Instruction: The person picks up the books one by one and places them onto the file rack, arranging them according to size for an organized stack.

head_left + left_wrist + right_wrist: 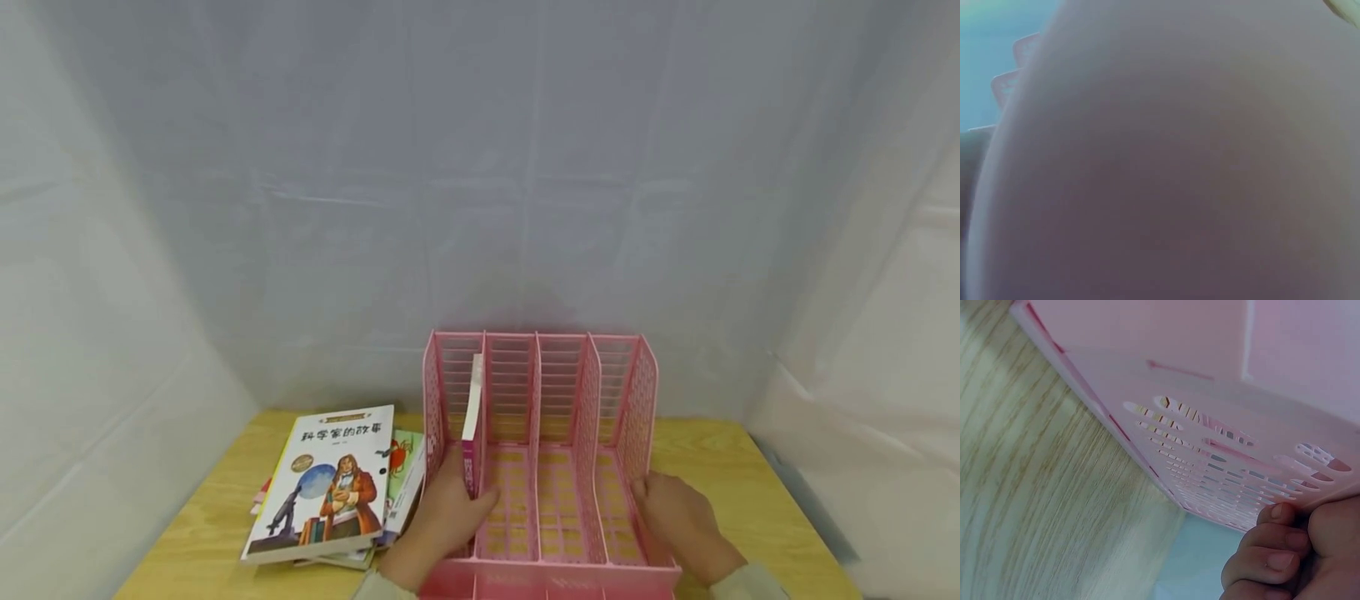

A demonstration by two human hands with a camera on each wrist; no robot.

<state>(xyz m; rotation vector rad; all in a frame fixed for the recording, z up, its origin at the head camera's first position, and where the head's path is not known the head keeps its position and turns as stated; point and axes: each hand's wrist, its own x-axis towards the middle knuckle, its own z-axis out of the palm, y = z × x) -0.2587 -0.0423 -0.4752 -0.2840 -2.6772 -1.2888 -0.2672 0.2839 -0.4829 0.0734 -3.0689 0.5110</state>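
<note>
Hands are both on things: at lower centre of the frame the left hand (450, 508) grips the purple-spined book (470, 450), thumb by the spine's foot; at lower right the right hand (678, 510) has its fingers curled on the right-hand side wall of the pink rack (577, 575). That book stands nearly upright in the leftmost of four compartments, just beside the first divider. Its spine faces the person and its pale page edge runs up the frame, away from them, roughly along the divider; foreshortening hides which side is longer. It lies right at the left hand, with three compartments between it and the right.

White lettering marks the purple spine, too small to read. Farther out, at lower left of the frame, the white book (322, 483) lies face up on a loose pile and reads 科学家的故事; its round brown emblem and top banner are illegible. Beneath it, the green-covered book (401, 458) shows a red crab. Rack and pile rest on the wooden bench (723, 454), backed by grey sheeting (480, 208). Blur fills most of the left wrist view.
</note>
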